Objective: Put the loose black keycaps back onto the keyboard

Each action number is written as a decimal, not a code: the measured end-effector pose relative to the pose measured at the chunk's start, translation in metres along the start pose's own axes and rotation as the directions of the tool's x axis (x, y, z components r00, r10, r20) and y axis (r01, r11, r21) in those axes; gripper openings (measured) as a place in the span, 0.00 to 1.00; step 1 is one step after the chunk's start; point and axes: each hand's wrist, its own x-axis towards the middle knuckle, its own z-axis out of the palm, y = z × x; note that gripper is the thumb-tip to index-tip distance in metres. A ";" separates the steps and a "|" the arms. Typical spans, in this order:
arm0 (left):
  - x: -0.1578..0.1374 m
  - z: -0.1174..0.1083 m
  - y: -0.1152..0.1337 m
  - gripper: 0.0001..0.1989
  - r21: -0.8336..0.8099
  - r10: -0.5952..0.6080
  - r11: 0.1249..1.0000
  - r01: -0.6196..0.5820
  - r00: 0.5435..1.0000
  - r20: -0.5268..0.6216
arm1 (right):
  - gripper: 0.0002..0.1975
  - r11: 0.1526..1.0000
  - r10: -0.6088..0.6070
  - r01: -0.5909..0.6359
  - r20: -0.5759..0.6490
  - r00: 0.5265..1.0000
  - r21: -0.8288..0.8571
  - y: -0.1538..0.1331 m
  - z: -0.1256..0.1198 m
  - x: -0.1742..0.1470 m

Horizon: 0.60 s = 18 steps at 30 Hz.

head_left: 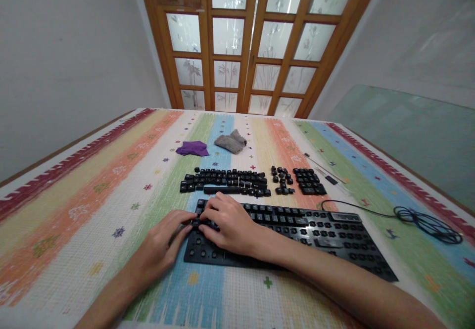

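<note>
A black keyboard (322,242) lies at a slant before me, with keycaps fitted along its far row and many key positions bare nearer to me. At its left end, my left hand (161,240) reaches in with thumb and forefinger closed at a small dark keycap (195,223). From the other side my right hand (228,222) bends over the board, its thumb and forefinger at the same spot. Fingers partly hide the keycap, and my right forearm covers part of the near rows.
Beyond the keyboard lie loose keycaps (222,176), a small cluster (281,178) and a number-pad group (308,180). Farther off are a purple cloth (192,148) and a grey cloth (232,142). A thin tool (322,165) and a coiled cable (426,224) lie right.
</note>
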 end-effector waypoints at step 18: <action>0.002 0.001 -0.001 0.11 0.012 0.038 0.999 -0.038 0.999 -0.020 | 0.09 1.000 -0.007 0.007 -0.017 1.000 -0.028 -0.001 -0.001 0.000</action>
